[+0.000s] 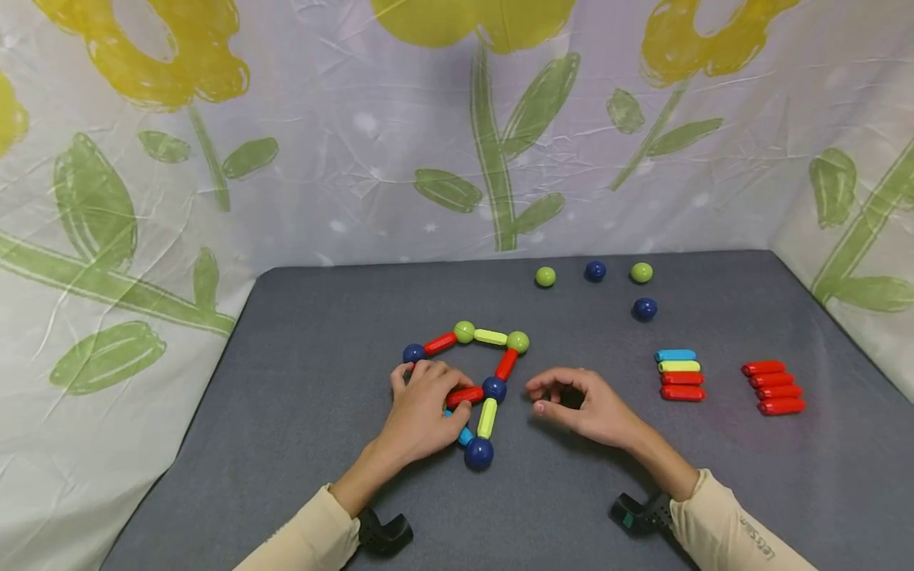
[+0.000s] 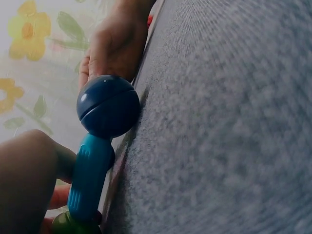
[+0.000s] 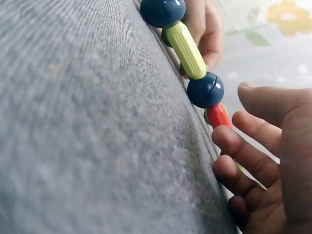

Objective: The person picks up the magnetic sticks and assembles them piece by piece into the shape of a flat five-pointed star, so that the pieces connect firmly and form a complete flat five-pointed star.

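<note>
In the head view I can read only part of the lettering on the cream right sleeve (image 1: 743,527), something like "Lets". Left of the middle of the desk (image 1: 307,492) lies the ball-and-rod frame (image 1: 494,388), with three dark blue balls, two green ones and six rods in sight; the left hand (image 1: 426,412) hides some of it. I see that hand's fingers bent over the frame, thumb and forefinger grasping about a red rod (image 1: 466,396). The right hand (image 1: 581,404) is just beside the frame, fingers loosely curled and holding nothing. By the far edge, towards the far right corner, I count four loose balls (image 1: 645,309), two green and two blue. Nearer the right edge are two stacks of four rods: a mixed stack (image 1: 680,366) of one light blue, one yellow-green and two red, and an all-red stack (image 1: 776,392). From the left wrist I see a glossy, seamed blue ball on a ribbed light blue rod (image 2: 90,178), with green below. From the right wrist, a faceted yellow-green rod (image 3: 186,50) joins two smooth blue balls above the desk's woven-looking grey surface.
</note>
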A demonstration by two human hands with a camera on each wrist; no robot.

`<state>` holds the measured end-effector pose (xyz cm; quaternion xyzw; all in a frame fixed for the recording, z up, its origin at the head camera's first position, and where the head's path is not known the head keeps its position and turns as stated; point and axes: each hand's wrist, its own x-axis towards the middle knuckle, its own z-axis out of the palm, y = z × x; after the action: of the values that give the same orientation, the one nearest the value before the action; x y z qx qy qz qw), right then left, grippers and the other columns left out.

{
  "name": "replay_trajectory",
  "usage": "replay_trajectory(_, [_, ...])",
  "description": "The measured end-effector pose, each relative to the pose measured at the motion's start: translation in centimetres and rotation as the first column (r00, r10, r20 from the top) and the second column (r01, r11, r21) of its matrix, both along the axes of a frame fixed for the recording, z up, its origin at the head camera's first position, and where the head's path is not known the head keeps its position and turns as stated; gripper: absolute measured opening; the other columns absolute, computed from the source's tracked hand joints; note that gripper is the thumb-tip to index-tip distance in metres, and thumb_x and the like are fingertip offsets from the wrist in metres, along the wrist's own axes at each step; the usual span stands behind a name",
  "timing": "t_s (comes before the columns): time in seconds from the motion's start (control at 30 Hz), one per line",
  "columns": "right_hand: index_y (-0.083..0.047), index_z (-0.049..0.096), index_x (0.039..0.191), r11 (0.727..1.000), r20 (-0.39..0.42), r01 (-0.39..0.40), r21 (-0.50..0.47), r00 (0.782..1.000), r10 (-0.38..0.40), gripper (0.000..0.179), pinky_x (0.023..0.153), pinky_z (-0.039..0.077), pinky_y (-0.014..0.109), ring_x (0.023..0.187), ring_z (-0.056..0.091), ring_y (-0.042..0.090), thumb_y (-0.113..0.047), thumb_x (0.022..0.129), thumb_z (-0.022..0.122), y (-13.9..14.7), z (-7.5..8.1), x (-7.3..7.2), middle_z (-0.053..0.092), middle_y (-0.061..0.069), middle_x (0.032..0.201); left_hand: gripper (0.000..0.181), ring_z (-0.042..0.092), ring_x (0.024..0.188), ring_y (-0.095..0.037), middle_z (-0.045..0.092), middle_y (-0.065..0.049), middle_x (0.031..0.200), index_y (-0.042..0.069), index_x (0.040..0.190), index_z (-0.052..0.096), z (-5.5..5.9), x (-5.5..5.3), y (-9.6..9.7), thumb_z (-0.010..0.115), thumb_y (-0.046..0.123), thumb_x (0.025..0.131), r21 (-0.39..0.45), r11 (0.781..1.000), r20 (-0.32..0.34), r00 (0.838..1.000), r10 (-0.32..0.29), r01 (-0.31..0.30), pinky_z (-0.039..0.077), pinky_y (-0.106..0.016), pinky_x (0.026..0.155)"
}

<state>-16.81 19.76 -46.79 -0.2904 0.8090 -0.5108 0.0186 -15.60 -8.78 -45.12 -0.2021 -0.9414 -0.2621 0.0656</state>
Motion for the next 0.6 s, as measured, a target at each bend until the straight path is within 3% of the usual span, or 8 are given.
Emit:
replay_trajectory(0.13, [-0.005, 0.069, 0.125, 1.0, 0.016, 0.007, -0.01, 1.0, -0.006, 0.032, 0.077, 0.052, 0.024, 0.088, 0.063, 0.009, -0.008, 0.093, 0.074, 0.5, 0.6, -0.2, 0.075, 0.01, 0.112, 0.016, 0.052, 0.111, -0.022, 0.064, 0.006, 0.101, 0.024, 0.103, 0.072, 0.0, -0.1, 0.0, 0.066, 0.021, 0.089, 0.02, 1.0, 0.004, 1.0, -0.008, 0.008, 0.013, -0.064, 0.114])
replay_trajectory(0.3, [-0.008, 0.067, 0.131, 0.993, -0.082, 0.095, 0.069, 0.993, -0.089, 0.041, 0.083, 0.052, 0.028, 0.097, 0.064, 0.015, -0.012, 0.091, 0.077, 2.2, 1.5, -0.3, 0.073, 0.008, 0.119, 0.017, 0.054, 0.11, -0.02, 0.064, 0.006, 0.102, 0.024, 0.104, 0.072, 0.0, -0.3, -0.1, 0.065, 0.02, 0.089, 0.034, 0.999, 0.001, 1.0, -0.021, 0.021, 0.013, -0.065, 0.116])
replay_trajectory(0.5, [-0.011, 0.069, 0.129, 0.95, -0.287, 0.239, 0.203, 0.942, -0.176, 0.051, 0.093, 0.039, 0.027, 0.111, 0.053, 0.012, -0.013, 0.081, 0.086, 6.6, 2.5, 0.0, 0.069, 0.003, 0.125, 0.018, 0.055, 0.113, -0.02, 0.064, 0.005, 0.104, 0.025, 0.105, 0.072, -0.3, -0.4, -0.4, 0.065, 0.02, 0.088, 0.026, 0.999, -0.018, 0.999, -0.026, 0.027, 0.014, -0.065, 0.117])
replay_trajectory(0.6, [-0.012, 0.071, 0.125, 0.922, -0.352, 0.287, 0.26, 0.917, -0.186, 0.053, 0.088, 0.027, 0.035, 0.111, 0.043, 0.011, -0.011, 0.075, 0.089, 9.2, 2.6, 0.5, 0.065, 0.004, 0.124, 0.019, 0.055, 0.113, -0.02, 0.064, 0.005, 0.104, 0.025, 0.105, 0.073, -0.4, -0.4, -0.5, 0.065, 0.019, 0.088, 0.023, 0.999, -0.016, 0.999, -0.032, 0.032, 0.014, -0.065, 0.117])
